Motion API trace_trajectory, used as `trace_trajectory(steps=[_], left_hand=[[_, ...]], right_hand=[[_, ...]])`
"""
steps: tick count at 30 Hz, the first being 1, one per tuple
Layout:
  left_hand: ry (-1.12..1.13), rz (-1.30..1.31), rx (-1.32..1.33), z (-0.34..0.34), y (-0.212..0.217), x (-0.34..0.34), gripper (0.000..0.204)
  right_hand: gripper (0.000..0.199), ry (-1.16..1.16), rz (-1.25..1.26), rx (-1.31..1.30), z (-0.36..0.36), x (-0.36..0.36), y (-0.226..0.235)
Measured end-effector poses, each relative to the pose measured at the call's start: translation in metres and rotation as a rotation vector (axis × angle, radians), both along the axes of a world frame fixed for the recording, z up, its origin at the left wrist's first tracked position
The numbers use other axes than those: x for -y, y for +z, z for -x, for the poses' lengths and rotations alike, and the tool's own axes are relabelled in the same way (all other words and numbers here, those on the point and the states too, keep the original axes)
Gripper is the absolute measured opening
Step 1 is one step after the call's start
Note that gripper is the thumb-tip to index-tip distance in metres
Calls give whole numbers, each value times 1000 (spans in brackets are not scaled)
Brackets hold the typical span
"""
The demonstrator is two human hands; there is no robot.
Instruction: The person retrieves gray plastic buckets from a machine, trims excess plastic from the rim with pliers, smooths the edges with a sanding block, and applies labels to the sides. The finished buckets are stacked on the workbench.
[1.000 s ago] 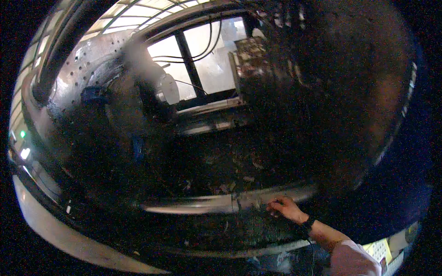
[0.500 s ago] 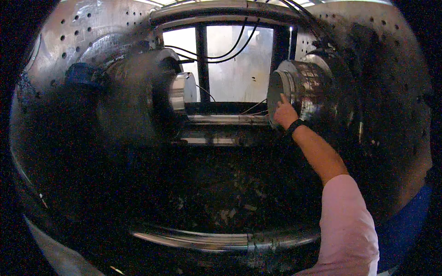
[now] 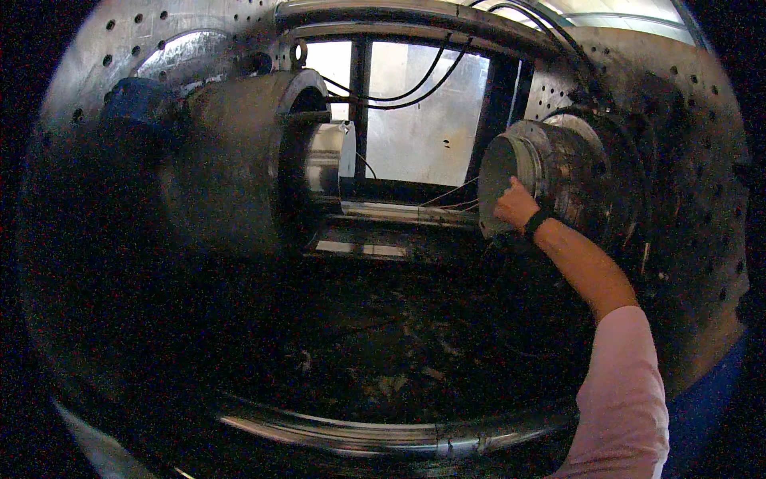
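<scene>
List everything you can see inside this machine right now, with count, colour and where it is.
Large metal cylinder: one, dull grey with a shiny end face, left side.
Metal drum: one, grey steel, right side, facing the left cylinder.
Perforated plates: two, grey with round holes, behind each cylinder.
Cables: several, black, hanging across the top.
Window: one, bright, at the back between the cylinders.
Machine bed: one, dark and dirty with scattered debris, below centre.
Front rail: one, shiny metal, curving along the bottom.
Wristband: one, black, on the right wrist.
Sleeve: one, pale pink, right arm.
Right hand: one, resting on the drum's front edge.
Left hand: not in view.
</scene>
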State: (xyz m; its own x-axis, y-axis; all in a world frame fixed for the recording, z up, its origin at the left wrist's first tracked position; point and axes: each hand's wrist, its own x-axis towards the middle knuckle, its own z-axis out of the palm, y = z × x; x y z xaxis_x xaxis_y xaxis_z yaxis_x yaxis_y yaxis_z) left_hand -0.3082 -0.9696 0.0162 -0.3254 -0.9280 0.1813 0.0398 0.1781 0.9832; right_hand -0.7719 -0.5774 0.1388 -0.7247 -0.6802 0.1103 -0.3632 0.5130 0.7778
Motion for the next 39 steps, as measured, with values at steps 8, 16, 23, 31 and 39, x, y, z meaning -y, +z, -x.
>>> trace_trajectory(steps=[8,16,23,31,39], left_hand=[[-8,16,-20,-1,-6,28,14],[-5,23,-9,-23,-1,84,14],[84,32,-1,-70,17,-18,15],[177,72,11,-182,20,-225,15],[81,212,102,-315,44,-367,15]], right_hand=[[15,294,171,-68,-25,152,5],[14,417,678,-22,-131,136,46],[27,60,2247,888,-261,28,-70],[28,-183,2076,1394,-451,-184,-133],[35,-379,2212,899,-702,-391,-134]])
